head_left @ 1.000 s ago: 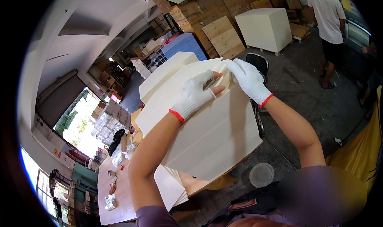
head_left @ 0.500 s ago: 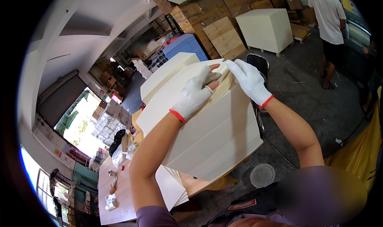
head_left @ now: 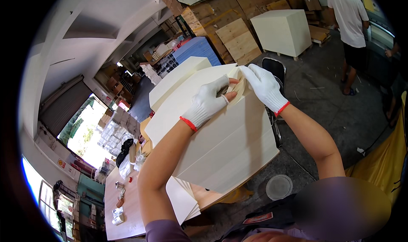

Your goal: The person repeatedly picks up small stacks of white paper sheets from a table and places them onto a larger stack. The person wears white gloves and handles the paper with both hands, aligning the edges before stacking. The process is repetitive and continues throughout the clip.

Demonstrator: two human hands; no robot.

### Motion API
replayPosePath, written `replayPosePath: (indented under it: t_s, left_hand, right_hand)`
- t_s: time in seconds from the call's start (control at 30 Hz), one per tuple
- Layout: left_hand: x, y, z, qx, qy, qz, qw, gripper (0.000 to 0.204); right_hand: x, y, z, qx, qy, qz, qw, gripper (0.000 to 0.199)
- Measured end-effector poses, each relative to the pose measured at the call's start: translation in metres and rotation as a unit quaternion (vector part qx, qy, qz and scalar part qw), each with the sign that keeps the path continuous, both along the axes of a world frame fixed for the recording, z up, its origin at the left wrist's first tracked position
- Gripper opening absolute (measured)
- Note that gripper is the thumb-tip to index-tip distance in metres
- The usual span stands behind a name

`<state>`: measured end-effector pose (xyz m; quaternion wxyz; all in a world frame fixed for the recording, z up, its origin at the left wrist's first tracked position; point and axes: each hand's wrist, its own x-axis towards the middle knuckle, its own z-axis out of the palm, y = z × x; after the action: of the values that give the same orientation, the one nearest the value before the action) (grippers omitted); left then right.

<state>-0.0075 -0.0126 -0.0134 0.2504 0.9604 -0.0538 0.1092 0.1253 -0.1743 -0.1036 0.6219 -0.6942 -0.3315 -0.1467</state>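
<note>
Pinching one folded cream sheet point(head_left: 239, 89) atop one tall paper stack point(head_left: 221, 135), two gloved hands point(head_left: 236, 95) grip it.

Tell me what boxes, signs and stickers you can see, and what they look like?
Big cream block: on a pallet on the floor, far back, cube-shaped.
Blue stack: behind the cream sheets, flat blue layers.
Small sign: on the left wall, yellow and red.
Label: low by the floor, red and white.
</note>
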Motion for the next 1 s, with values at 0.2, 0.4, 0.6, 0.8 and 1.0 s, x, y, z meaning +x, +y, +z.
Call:
replayPosePath:
  t_s: [0.2, 0.4, 0.6, 0.8, 1.0]
  left_hand:
    - [0.0, 0.001, 0.0, 0.016, -0.035, -0.024, 0.999, 0.032]
    - [0.007, 0.005, -0.002, 0.048, -0.027, -0.002, 0.998, 0.029]
    - [0.003, -0.005, -0.004, 0.043, -0.025, 0.015, 0.999, 0.031]
    - [0.002, -0.004, 0.0, 0.045, -0.015, 0.007, 0.999, 0.032]
    - [0.009, 0.007, -0.003, 0.077, -0.048, -0.014, 0.996, 0.03]
  right_hand:
    - [-0.002, -0.002, 0.004, -0.009, 0.034, 0.016, 0.999, 0.056]
    - [-0.002, -0.003, 0.005, -0.032, 0.023, -0.002, 0.999, 0.054]
    - [-0.003, -0.003, 0.003, -0.006, 0.022, 0.008, 1.0, 0.054]
    - [-0.002, -0.004, 0.004, -0.008, 0.044, 0.021, 0.999, 0.056]
    - [-0.003, -0.003, 0.003, -0.017, 0.037, 0.006, 0.999, 0.056]
